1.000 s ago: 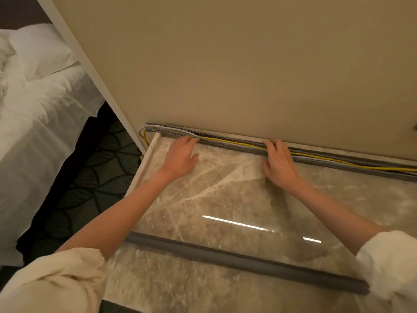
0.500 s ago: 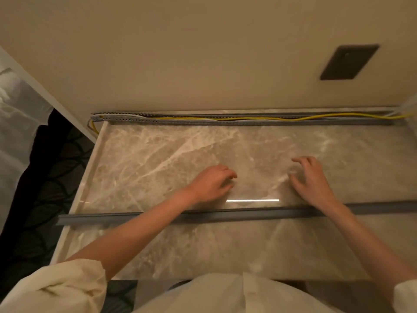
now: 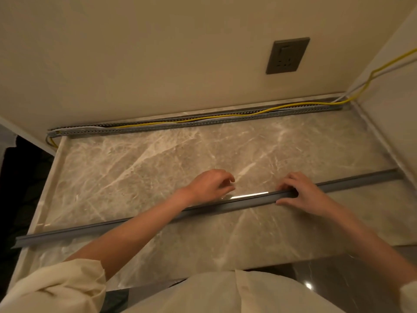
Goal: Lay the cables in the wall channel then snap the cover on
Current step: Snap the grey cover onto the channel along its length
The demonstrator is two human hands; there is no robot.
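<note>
A grey slotted channel (image 3: 158, 128) runs along the foot of the back wall on a marble counter (image 3: 135, 168). A yellow cable (image 3: 203, 118) and a white cable lie in it and climb the right wall. The long grey cover (image 3: 94, 228) lies across the counter nearer to me. My right hand (image 3: 302, 193) rests on the cover, fingers over its far edge and thumb on its near edge. My left hand (image 3: 209, 185) hovers just beyond the cover with its fingers loosely curled, holding nothing.
A dark wall socket (image 3: 287, 55) sits above the channel to the right. A side wall (image 3: 388, 114) closes the counter's right end. The counter's left edge drops to a dark floor (image 3: 20, 188). The cover's left tip overhangs that edge.
Both hands have left the channel at the wall and come back to the cover. The right hand now lies on the cover, and the view has shifted right.
</note>
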